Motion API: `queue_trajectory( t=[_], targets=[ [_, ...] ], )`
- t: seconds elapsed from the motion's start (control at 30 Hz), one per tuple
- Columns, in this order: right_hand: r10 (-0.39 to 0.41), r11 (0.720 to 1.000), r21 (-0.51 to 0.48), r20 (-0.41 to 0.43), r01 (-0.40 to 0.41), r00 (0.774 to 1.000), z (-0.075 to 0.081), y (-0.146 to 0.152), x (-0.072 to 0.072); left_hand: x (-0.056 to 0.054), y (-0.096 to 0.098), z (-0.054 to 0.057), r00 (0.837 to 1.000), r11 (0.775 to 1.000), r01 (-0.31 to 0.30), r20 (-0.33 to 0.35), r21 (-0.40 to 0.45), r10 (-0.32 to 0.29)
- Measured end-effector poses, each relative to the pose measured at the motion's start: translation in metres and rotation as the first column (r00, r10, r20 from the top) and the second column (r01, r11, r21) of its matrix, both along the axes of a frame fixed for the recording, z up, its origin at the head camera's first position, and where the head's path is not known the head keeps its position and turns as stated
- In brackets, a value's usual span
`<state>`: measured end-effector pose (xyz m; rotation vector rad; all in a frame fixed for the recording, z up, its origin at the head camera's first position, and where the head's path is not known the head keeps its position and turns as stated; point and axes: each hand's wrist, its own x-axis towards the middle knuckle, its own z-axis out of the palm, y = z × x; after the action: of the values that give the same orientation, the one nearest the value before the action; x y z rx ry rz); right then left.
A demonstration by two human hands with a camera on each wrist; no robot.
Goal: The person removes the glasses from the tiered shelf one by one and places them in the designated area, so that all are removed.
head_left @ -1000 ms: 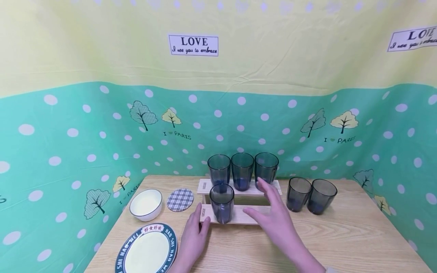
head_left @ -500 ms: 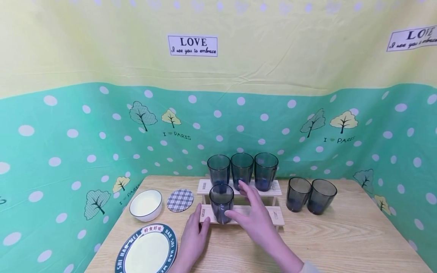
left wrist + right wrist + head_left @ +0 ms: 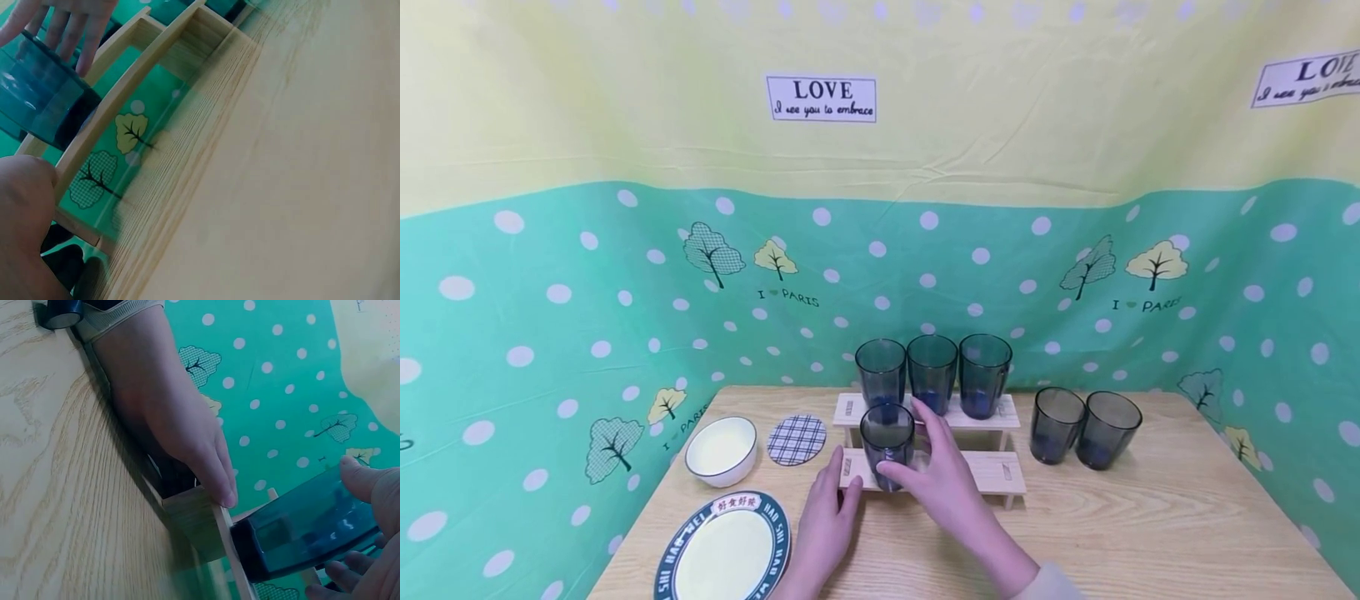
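Note:
A two-step wooden rack stands on the table. My left hand holds the left end of its lower step, thumb at the front edge and fingers along the side. On that step stands a dark, see-through glass tumbler, upright near the left end. My right hand is around this tumbler, the thumb across its front and the fingers at its right and behind. The right wrist view has the tumbler between thumb and fingers. Three matching tumblers stand in a row on the upper step.
Two more dark tumblers stand side by side on the table to the right. At the left are a white bowl, a checked round coaster and a green-rimmed plate. A patterned cloth hangs behind and along the sides.
My right hand has moved left along the lower step to the front tumbler, and its thumb now lies across the glass. My left hand stays on the rack's left end.

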<state>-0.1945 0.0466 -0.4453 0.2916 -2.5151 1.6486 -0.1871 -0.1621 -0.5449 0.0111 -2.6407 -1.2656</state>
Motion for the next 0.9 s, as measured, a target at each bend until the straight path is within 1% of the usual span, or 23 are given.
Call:
queue_trajectory(
  t=[0.2,0.37,0.57,0.8,0.9],
  targets=[
    [0.01,1.0,-0.026,0.018,-0.01,1.0,-0.007,-0.006,-0.003,0.0,0.001,0.001,1.0,1.0,-0.003,-0.001,0.004,0.003],
    [0.037,0.998,-0.059,-0.004,-0.037,0.999,-0.012,-0.01,-0.005,0.0,0.001,0.001,1.0,1.0,-0.003,-0.013,0.004,0.003],
    [0.037,0.997,-0.073,-0.019,-0.039,0.999,-0.015,-0.011,-0.007,0.0,0.001,0.002,0.999,1.0,-0.002,-0.033,-0.004,0.002],
    [0.04,0.996,-0.082,-0.011,-0.04,0.999,-0.015,-0.012,-0.008,0.0,0.001,0.001,1.0,1.0,-0.005,-0.003,-0.002,0.005],
    [0.042,0.995,-0.085,-0.016,-0.044,0.999,-0.015,-0.012,-0.009,0.0,0.001,0.001,1.0,1.0,-0.003,-0.007,-0.006,0.003]
  ],
)
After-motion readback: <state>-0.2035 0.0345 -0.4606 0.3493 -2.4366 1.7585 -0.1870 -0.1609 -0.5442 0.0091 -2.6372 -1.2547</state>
